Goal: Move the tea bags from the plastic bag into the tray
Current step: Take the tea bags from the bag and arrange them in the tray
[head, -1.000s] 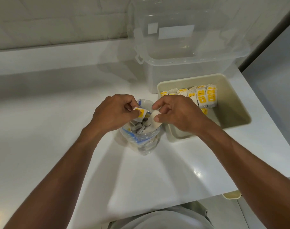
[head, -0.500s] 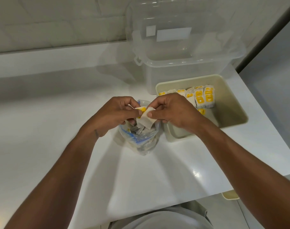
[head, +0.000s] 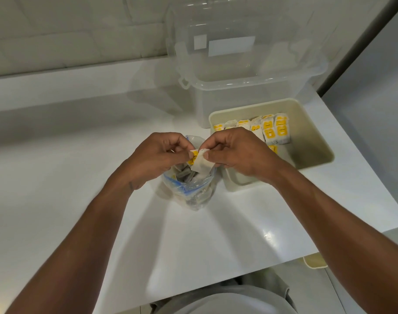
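Since 1 s ago: tea bag [head: 201,163] drawn up out of plastic bag [head: 189,189], now held over its mouth. Left hand [head: 158,158] fingers pinch the yellow tag, right hand [head: 238,155] fingers pinch the sachet. Tray [head: 311,132] just beside, part-filled; transfer judged next

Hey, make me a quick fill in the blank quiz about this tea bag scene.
The left hand and right hand together pinch exactly ____ white paper tea bag.
It is held above the clear plastic bag, which stands to the ____ of the beige rectangular tray.
The row of tea bags in the tray carries ____ tags.
Missing words: one; left; yellow.
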The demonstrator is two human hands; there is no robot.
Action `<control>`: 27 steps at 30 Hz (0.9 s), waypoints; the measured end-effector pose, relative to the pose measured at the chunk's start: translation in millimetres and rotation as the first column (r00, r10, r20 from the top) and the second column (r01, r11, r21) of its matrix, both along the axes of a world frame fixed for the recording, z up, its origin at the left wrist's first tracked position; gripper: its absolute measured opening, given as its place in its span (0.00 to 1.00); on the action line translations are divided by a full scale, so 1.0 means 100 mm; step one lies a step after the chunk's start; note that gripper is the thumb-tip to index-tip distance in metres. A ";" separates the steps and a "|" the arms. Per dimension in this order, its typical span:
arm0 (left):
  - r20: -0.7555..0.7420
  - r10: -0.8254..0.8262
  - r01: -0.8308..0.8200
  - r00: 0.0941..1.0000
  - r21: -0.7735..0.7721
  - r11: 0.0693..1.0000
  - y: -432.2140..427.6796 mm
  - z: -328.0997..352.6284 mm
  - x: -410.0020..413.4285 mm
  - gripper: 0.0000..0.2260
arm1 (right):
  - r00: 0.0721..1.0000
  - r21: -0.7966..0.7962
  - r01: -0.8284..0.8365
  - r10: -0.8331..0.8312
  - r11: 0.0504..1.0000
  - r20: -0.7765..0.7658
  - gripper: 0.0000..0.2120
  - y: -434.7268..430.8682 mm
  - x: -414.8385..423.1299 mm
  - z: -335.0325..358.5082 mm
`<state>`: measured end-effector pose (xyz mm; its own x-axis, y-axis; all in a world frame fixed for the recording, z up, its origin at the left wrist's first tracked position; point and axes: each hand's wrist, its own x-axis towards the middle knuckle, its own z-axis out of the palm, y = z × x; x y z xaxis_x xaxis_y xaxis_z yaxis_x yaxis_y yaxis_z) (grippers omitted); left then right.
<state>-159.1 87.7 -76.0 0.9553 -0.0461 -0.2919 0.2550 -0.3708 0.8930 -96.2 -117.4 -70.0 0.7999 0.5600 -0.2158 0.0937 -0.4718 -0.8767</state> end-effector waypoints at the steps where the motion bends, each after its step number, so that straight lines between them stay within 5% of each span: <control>1: 0.018 -0.006 0.006 1.000 -0.003 1.000 -0.01 0.01 0.00 0.02 | 1.000 0.003 0.003 -0.003 1.000 0.001 0.06 -0.02 -0.01 0.01; 8: 0.073 -0.074 0.073 0.995 0.011 0.997 -0.14 0.21 0.16 0.03 | 1.000 0.044 0.008 -0.008 0.999 0.015 0.06 -0.24 0.13 0.14; 19: 0.071 -0.106 0.084 0.992 0.266 0.960 -0.69 0.42 0.66 0.03 | 0.999 0.043 -0.021 0.020 0.999 0.031 0.05 -0.78 0.63 0.25; 27: 0.047 -0.047 -0.001 0.998 0.717 0.697 -0.98 0.25 0.92 0.02 | 0.992 -0.074 -0.077 0.084 0.994 0.096 0.07 -0.99 1.03 0.08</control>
